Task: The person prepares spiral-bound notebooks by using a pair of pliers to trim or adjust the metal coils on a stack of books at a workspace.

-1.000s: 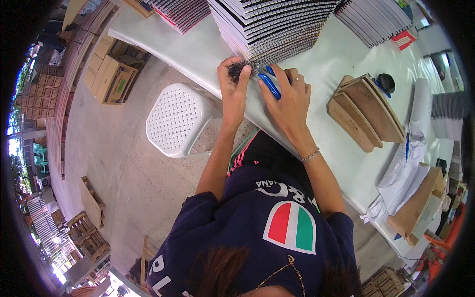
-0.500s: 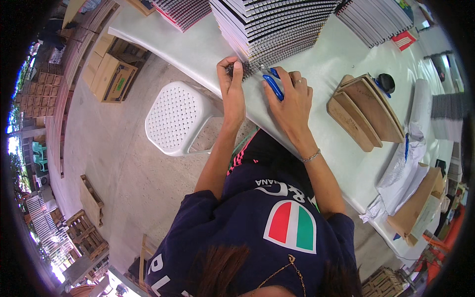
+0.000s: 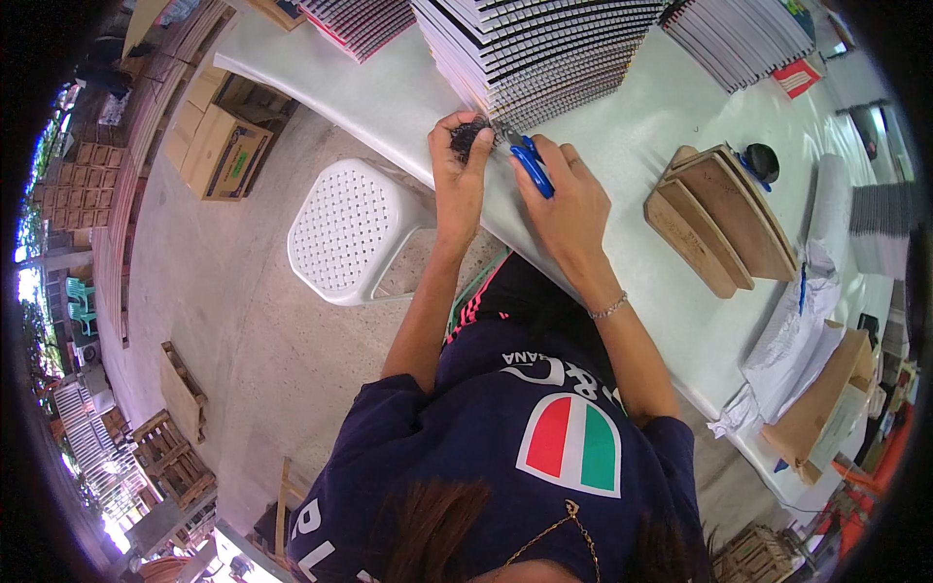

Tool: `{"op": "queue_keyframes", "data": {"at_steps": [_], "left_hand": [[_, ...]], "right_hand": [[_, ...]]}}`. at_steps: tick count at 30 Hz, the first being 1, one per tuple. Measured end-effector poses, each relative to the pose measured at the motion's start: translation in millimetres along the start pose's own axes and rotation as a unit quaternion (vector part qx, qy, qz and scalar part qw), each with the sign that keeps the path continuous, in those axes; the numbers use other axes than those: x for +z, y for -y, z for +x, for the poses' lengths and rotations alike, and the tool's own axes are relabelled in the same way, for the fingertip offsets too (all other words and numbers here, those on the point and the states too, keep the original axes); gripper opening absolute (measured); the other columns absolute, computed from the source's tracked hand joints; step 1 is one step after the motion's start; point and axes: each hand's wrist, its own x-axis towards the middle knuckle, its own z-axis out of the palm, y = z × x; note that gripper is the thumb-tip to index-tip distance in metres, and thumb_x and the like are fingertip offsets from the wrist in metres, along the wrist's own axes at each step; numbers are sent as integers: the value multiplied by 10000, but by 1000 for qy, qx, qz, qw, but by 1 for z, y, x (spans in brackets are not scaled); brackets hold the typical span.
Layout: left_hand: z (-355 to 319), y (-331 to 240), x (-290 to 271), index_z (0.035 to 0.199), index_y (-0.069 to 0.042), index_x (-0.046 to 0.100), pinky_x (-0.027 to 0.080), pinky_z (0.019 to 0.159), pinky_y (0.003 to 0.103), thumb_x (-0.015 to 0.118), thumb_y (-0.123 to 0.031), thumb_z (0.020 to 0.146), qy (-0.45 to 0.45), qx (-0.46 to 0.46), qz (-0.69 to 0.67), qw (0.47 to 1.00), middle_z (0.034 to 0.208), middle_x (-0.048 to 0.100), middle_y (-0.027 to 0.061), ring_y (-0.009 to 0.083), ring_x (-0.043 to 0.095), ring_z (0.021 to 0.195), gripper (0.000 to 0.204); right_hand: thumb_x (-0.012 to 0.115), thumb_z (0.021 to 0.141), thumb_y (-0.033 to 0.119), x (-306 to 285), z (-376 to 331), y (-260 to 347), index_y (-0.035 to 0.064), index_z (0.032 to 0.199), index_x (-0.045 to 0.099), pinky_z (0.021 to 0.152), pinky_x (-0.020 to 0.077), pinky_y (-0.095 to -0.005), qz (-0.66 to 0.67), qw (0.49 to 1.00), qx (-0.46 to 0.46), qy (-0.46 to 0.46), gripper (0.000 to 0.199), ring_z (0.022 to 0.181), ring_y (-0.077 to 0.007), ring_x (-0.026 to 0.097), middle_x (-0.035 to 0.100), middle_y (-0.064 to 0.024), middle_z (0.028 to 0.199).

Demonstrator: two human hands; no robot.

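Note:
My left hand (image 3: 456, 189) pinches a tangled bunch of thin black wire pieces (image 3: 467, 142) between thumb and fingers, close to the table's front edge. Wrapped round blue-handled pliers (image 3: 534, 175), my right hand (image 3: 577, 209) points their metal jaws toward that bunch. The jaw tips reach the near foot of a tall stack of wire-bound books (image 3: 559, 58); whether they grip a wire there is too small to tell. Black binding loops face me along the stack's edge.
Other bound books lie at the back left (image 3: 364, 24) and back right (image 3: 739, 44). Wooden blocks (image 3: 719, 219) and a black round object (image 3: 760, 163) stand on the white table (image 3: 632, 175). A white stool (image 3: 345, 233) is left of me, near a cardboard box (image 3: 216, 155).
The wire bunch shows more fully as my left fingers have shifted around it. My right hand and the pliers have moved slightly left, and the handles have turned a little.

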Motion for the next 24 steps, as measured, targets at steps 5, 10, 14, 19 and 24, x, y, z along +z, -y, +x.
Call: {"op": "queue_keyframes", "data": {"at_steps": [5,10,14,19,24], "left_hand": [[-2,-3,-1,1235,-36,550,436,956,287,630,-104,1003,-4,-4,6,1000,1191,468,53,121,523,1051,254],[-3,-6,2,1239,-29,541,435,951,283,597,-131,1030,-3,-6,4,1000,1179,488,45,114,518,1041,239],[-2,-5,1,1241,-29,539,436,949,282,567,-146,1050,-6,-8,-1,1000,1171,491,43,113,516,1040,225],[-2,-1,-1,1238,-29,548,437,955,284,575,-173,1050,-15,-5,11,1000,1178,490,53,123,523,1044,238],[-3,-6,4,1231,-28,563,436,963,291,590,-211,1047,-16,10,57,998,1183,491,69,136,525,1053,261]], "right_hand": [[733,883,343,-4,-1,-2,114,1190,655,790,426,-410,-47,997,-39,-45,391,907,-278,590,618,-93,983],[725,887,340,5,-5,-11,115,1225,654,845,397,-444,-36,998,-34,-44,413,954,-284,571,614,-110,1037],[728,887,336,10,-2,-11,121,1231,660,844,398,-434,-41,998,-36,-44,412,968,-282,574,615,-112,1043],[722,898,318,8,2,-5,136,1222,663,783,451,-424,-52,998,-34,-34,376,917,-297,628,639,-108,1003],[702,912,310,8,3,-8,114,1156,661,630,509,-428,-9,1000,5,10,316,732,-324,655,647,-127,873]]}}
